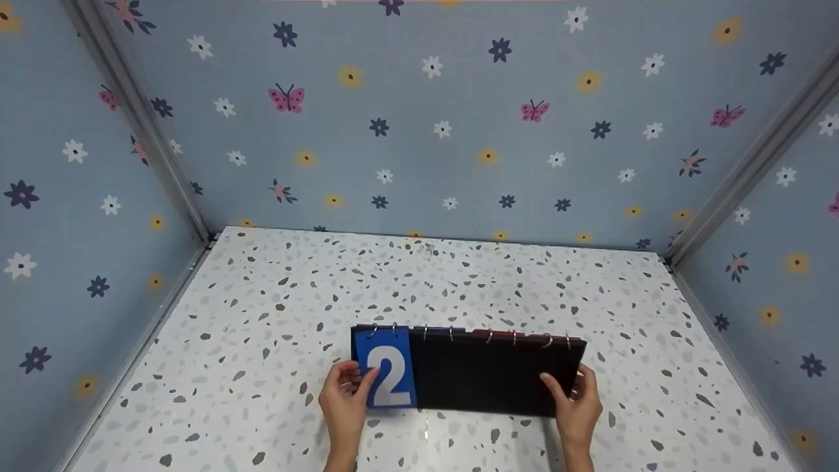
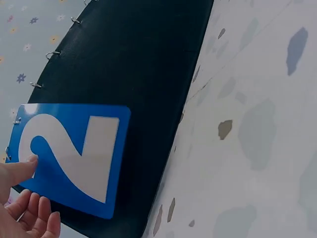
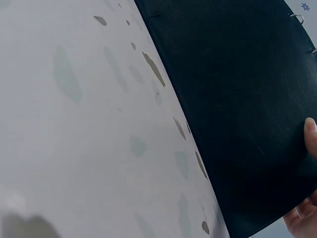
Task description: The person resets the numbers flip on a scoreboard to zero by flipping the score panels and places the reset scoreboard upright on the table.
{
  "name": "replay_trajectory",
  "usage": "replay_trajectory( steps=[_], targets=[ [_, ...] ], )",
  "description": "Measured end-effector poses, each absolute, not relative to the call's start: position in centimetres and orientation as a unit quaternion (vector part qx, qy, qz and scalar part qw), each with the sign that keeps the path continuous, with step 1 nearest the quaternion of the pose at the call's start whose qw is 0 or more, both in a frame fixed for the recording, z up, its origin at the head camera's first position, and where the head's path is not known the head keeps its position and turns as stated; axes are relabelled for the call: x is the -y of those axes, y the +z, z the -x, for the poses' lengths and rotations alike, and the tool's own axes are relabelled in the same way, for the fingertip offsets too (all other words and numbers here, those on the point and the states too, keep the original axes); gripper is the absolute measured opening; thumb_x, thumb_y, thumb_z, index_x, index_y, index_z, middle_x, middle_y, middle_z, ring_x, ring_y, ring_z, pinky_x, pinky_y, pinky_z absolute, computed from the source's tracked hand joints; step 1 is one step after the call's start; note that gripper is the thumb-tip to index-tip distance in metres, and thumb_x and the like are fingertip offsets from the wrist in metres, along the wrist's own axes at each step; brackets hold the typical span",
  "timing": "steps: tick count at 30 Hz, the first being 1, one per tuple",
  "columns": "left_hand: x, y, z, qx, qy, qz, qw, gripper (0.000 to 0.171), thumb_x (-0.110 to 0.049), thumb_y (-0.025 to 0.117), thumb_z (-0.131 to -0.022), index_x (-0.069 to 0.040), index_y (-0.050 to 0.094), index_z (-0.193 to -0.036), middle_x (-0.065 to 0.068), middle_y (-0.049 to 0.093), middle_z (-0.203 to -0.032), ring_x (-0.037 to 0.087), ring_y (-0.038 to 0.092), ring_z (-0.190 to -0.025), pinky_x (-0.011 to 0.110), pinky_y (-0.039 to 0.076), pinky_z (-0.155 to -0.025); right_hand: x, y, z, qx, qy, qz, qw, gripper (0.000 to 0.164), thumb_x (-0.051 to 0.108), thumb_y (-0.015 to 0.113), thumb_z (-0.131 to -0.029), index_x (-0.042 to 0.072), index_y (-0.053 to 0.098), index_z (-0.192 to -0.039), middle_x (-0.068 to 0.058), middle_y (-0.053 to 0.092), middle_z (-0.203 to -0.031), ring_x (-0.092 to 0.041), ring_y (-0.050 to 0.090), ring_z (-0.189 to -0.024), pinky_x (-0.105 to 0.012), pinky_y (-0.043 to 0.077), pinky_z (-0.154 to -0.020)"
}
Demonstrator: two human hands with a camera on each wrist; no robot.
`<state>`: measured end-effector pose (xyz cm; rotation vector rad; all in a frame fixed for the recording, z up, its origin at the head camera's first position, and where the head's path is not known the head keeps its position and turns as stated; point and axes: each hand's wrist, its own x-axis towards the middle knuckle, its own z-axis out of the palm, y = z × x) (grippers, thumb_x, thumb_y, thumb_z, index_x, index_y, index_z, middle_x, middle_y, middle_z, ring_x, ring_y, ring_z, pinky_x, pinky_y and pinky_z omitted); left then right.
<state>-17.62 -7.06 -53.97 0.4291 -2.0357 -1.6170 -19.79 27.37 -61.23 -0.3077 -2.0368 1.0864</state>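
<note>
A black flip scoreboard (image 1: 485, 373) stands tilted on the table, metal rings along its top edge. At its left end hangs a blue number card (image 1: 387, 393) with a white 2; the rest of the front is bare black. My left hand (image 1: 346, 400) holds the left end, thumb on the card and fingers at the side edge. In the left wrist view the thumb (image 2: 22, 171) lies across the white digit. My right hand (image 1: 578, 406) grips the right end, thumb in front and fingers behind. The right wrist view shows only part of that hand (image 3: 309, 218).
The speckled white table (image 1: 282, 314) extends around the scoreboard. Flower-and-butterfly panels (image 1: 446, 157) enclose it at the back and both sides, with metal posts (image 1: 151, 144) at the corners. Edges of blue and red cards (image 1: 501, 333) show behind the top edge.
</note>
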Motion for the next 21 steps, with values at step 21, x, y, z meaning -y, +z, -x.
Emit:
replay_trajectory(
  steps=[21],
  targets=[
    [10.1,-48.8,16.0,0.804,-0.558,-0.128,0.16,0.01,-0.01,0.07,-0.079,-0.001,0.065,-0.08,0.007,0.066,-0.077,0.015,0.061,-0.07,0.021,0.048,-0.06,-27.4,-61.3,19.8,0.804,0.423,0.134,0.394,0.048,0.024,0.081,-0.066,0.014,0.056,-0.106,0.002,0.061,-0.075,-0.005,0.055,-0.064,-0.011,0.042,-0.054]
  ],
)
